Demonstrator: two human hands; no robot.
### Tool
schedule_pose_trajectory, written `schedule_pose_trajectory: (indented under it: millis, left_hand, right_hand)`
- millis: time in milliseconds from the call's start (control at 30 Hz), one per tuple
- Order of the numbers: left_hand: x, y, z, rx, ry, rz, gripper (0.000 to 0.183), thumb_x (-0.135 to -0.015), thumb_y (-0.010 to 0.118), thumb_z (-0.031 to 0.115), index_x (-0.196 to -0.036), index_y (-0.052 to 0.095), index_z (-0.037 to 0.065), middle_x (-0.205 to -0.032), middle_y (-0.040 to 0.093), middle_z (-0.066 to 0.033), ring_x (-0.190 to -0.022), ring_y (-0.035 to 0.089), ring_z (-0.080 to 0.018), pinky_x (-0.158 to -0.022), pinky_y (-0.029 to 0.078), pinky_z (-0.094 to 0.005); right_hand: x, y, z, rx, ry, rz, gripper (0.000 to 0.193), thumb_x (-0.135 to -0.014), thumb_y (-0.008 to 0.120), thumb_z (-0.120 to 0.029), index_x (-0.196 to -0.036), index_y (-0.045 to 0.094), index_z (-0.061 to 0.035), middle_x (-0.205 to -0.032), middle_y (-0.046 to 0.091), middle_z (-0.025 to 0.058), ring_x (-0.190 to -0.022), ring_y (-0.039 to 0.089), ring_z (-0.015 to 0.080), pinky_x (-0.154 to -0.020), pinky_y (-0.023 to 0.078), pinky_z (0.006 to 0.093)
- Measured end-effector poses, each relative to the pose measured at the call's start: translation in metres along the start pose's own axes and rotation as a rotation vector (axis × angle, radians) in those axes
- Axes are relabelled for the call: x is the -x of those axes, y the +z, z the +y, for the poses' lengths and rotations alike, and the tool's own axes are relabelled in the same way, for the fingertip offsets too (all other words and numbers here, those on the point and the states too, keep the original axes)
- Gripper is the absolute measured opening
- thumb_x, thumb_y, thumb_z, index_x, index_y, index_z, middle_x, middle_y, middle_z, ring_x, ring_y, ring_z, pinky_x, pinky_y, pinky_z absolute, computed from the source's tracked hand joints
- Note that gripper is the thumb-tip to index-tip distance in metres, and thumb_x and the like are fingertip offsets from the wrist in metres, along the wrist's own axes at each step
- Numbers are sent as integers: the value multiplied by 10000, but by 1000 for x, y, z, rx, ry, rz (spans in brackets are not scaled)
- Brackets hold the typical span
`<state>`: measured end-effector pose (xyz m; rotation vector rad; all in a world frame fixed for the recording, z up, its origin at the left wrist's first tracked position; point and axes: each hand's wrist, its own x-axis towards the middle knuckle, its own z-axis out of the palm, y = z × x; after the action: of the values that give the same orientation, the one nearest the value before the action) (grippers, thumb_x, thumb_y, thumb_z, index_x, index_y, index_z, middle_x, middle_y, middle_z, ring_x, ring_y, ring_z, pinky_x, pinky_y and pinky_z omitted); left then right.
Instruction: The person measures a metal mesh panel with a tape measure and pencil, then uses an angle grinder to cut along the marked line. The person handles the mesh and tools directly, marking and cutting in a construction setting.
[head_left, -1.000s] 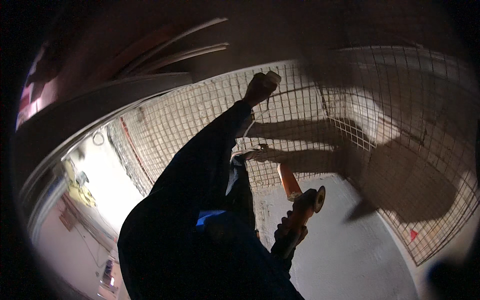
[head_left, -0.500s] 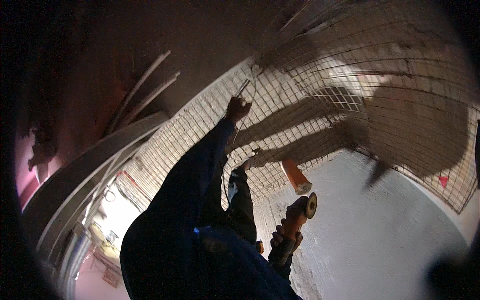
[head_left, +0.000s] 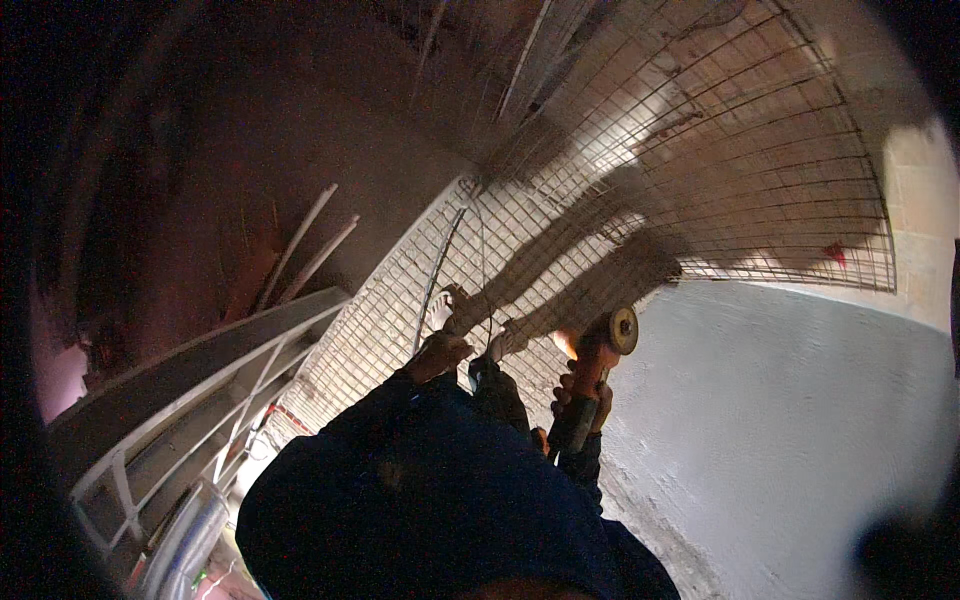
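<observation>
My right hand (head_left: 575, 405) grips an angle grinder (head_left: 600, 350) with an orange body, its round disc (head_left: 623, 330) at the upper end. Lower down, my left hand (head_left: 442, 355) hangs over the wire mesh (head_left: 400, 270), next to a long thin rod (head_left: 440, 265); its fingers are too dark to show whether they hold anything. Bare feet (head_left: 440, 310) stand on the mesh just beyond this hand. A thin cord (head_left: 484, 265) runs from the mesh corner toward the feet. Behind the grinder an orange object (head_left: 566, 343) is mostly hidden.
On the right lies a smooth pale grey surface (head_left: 780, 400) along the mesh edge. A frame with white bars (head_left: 240, 400) and a silvery tube (head_left: 185, 545) stand at left. Two pale bars (head_left: 310, 240) rise from the dark area. A red scrap (head_left: 835, 253) lies at far right.
My left hand has drawn back from the rod's far end toward my body. The view has shifted, and the grinder now covers most of the orange object.
</observation>
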<state>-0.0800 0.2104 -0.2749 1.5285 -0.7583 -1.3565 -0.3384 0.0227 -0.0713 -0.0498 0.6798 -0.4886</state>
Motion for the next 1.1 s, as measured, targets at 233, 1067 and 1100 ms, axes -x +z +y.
schedule_pose_trajectory:
  millis: [233, 1067, 1100]
  left_hand:
    - [-54, 9, 137, 65, 35, -284, 474, -934, 644, 411, -1191, 669, 14, -1175, 684, -164, -1073, 655, -258, -908, 509, -368]
    - [-103, 108, 344, -320, 80, -483, 535, -801, 787, 348, -1144, 565, 3, -987, 672, -101, -900, 664, -205, -820, 543, -360]
    - [-107, 114, 347, -327, 40, -489, 534, -803, 781, 356, -1138, 564, 2, -981, 669, -100, -895, 663, -199, -813, 543, -359]
  right_hand:
    - [-11, 57, -7, 269, -245, 13, 647, -900, 603, -511, -1340, 484, -53, -1032, 627, 128, -834, 624, 261, -658, 540, 403]
    - [-62, 92, -97, -14, -791, -36, 591, -949, 624, -459, -1358, 449, -69, -1165, 586, 73, -1038, 624, 224, -890, 543, 416]
    - [-63, 87, -106, -25, -775, -51, 614, -956, 607, -490, -1373, 439, -71, -1186, 584, 75, -1061, 621, 233, -906, 541, 423]
